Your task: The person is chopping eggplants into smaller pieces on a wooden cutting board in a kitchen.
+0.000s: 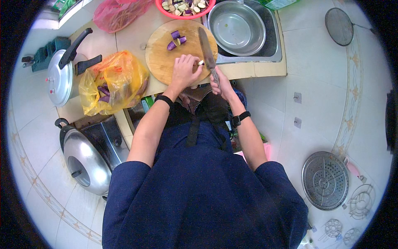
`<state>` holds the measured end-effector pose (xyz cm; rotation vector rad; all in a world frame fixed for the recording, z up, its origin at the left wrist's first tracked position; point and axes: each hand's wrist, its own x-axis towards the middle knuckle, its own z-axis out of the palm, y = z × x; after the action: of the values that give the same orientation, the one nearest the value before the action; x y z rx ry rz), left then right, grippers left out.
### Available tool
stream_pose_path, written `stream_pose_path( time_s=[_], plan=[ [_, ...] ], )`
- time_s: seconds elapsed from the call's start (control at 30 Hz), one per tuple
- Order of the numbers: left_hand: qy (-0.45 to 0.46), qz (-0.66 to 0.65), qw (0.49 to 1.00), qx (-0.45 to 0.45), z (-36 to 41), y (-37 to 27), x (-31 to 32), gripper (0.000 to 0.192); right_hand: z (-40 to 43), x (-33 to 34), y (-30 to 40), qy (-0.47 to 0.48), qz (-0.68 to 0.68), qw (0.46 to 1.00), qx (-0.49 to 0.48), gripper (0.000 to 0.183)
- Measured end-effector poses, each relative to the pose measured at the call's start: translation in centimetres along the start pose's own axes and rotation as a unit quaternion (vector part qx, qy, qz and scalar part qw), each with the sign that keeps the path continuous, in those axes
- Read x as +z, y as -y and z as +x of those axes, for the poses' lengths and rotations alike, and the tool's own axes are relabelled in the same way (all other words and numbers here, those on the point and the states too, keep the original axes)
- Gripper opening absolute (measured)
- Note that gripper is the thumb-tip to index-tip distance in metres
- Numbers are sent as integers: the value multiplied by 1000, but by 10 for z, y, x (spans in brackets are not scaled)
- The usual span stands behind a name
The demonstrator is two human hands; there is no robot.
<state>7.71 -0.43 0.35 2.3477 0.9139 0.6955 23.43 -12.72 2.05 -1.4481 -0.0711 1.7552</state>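
On the round wooden cutting board [160, 56], several purple eggplant pieces [175, 39] lie near the top. My left hand [186, 70] is over the board's lower part, its thumb and fingertips on a small eggplant piece [201, 63]. A kitchen knife [206, 46] is held by its handle in my right hand [222, 82], at the board's right edge; the blade points away from me, just right of that small piece. Beyond the board stands a red plastic basin [186, 17] filled with cut eggplant chunks. A yellow plastic bag [116, 81] with whole eggplants sits left of the board.
A metal basin [238, 28] stands in the sink [275, 46] at the right. A pressure cooker [60, 81] is at the far left, a pink plastic bag [116, 15] behind. A lidded wok [85, 158] sits at lower left. A strainer [339, 26] hangs on the right wall.
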Motion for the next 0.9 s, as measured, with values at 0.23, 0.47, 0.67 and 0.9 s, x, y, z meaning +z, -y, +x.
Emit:
stream_pose_path(
  time_s=[0.23, 0.47, 0.67, 0.9],
  plan=[
    [8, 1, 1000, 2, 0, 2, 0, 24, -8, 12, -1, -22, -15, 998, -49, 55],
    [17, 0, 1000, 2, -1, 3, 0, 25, -7, 16, -1, -29, -46, 996, -64, 52],
    [14, -11, 1000, 0, -1, 4, 1, 22, -5, 17, -5, -55, -99, 990, -87, 52],
    [14, -15, 1000, -5, 0, 1, -2, 20, -1, 22, -20, -124, -201, 955, -181, 52]
  ],
)
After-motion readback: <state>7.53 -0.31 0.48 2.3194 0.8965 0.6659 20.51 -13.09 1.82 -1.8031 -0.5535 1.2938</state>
